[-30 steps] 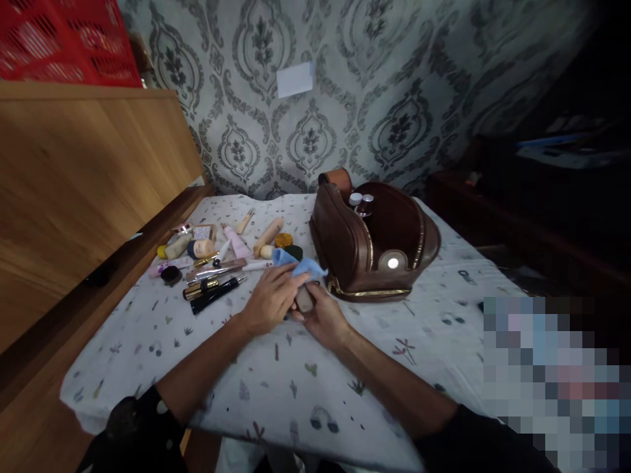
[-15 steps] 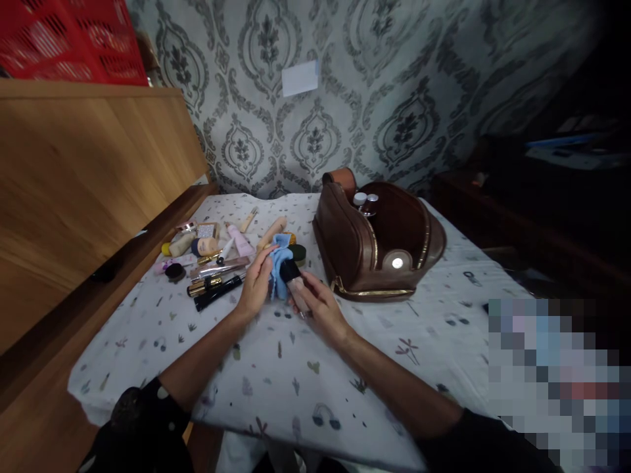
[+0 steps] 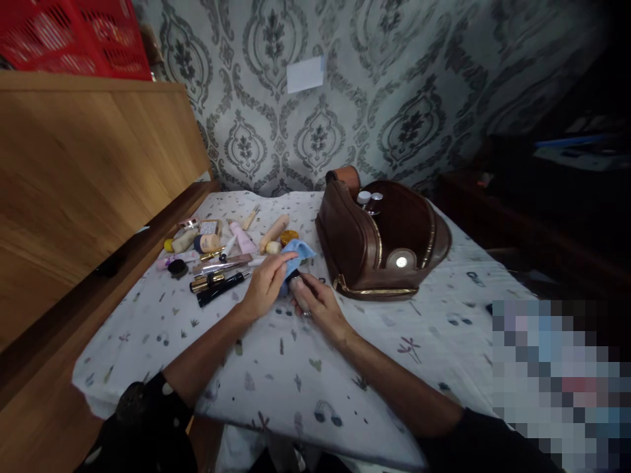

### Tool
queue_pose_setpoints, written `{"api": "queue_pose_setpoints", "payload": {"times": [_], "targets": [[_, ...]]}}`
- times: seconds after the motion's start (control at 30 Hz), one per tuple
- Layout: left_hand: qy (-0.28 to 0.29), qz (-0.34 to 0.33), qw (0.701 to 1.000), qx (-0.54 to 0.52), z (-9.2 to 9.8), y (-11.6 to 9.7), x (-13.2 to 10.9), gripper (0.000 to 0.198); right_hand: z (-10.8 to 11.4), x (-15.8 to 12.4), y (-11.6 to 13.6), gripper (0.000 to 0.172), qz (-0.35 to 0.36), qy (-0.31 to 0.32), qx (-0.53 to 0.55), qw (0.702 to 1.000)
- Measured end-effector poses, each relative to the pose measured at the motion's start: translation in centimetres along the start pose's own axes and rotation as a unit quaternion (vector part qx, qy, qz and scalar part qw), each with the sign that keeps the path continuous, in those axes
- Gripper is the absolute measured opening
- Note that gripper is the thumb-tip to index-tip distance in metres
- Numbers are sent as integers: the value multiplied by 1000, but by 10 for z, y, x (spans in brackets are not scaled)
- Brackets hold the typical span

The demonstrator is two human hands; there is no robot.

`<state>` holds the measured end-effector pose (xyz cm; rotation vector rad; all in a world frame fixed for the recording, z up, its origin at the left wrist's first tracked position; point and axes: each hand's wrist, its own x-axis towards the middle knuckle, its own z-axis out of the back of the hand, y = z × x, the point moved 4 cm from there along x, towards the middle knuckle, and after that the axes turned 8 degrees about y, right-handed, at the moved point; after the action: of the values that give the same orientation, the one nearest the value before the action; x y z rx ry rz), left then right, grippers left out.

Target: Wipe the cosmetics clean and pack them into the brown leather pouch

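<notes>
My left hand (image 3: 263,287) is closed on a light blue cloth (image 3: 300,253), which is wrapped over the dark cap end of a small bottle. My right hand (image 3: 326,310) grips the bottle (image 3: 302,295) by its clear, beige-tinted body, tilted above the table. The cloth and fingers cover most of the black cap. To the left lie several cosmetics, among them a lilac tube (image 3: 241,237), a black tube (image 3: 221,290) and a gold-and-black tube (image 3: 207,282). Just behind the cloth is an amber round jar (image 3: 290,236).
An open brown leather bag (image 3: 345,243) stands on the right of the patterned tablecloth (image 3: 276,368), with two silvery-capped containers (image 3: 369,198) inside. A wooden panel (image 3: 98,151) borders the left side, a red crate (image 3: 73,39) on top. Patterned wallpaper is behind.
My left hand has moved right with the cloth, which now covers the bottle's cap that showed before. The dark green round thing behind is now hidden. The right hand still holds the bottle.
</notes>
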<state>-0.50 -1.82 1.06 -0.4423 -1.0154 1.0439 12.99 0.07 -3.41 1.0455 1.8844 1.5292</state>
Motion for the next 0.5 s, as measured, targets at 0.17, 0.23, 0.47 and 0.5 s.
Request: {"api": "queue_pose_setpoints", "payload": {"times": [0.17, 0.23, 0.47, 0.5], "targets": [[-66, 130, 973, -178, 2, 18, 1, 42, -7, -2, 2, 43, -49, 16, 163, 985], [-73, 148, 953, -254, -1, 26, 2, 41, -8, -2, 2, 43, -61, 20, 195, 979], [-69, 182, 914, -355, -9, 37, 2, 44, -5, -2, 0, 30, -98, 21, 275, 956], [-71, 181, 918, -345, -8, 37, 2, 44, -4, -1, -1, 28, -99, 13, 284, 954]]}}
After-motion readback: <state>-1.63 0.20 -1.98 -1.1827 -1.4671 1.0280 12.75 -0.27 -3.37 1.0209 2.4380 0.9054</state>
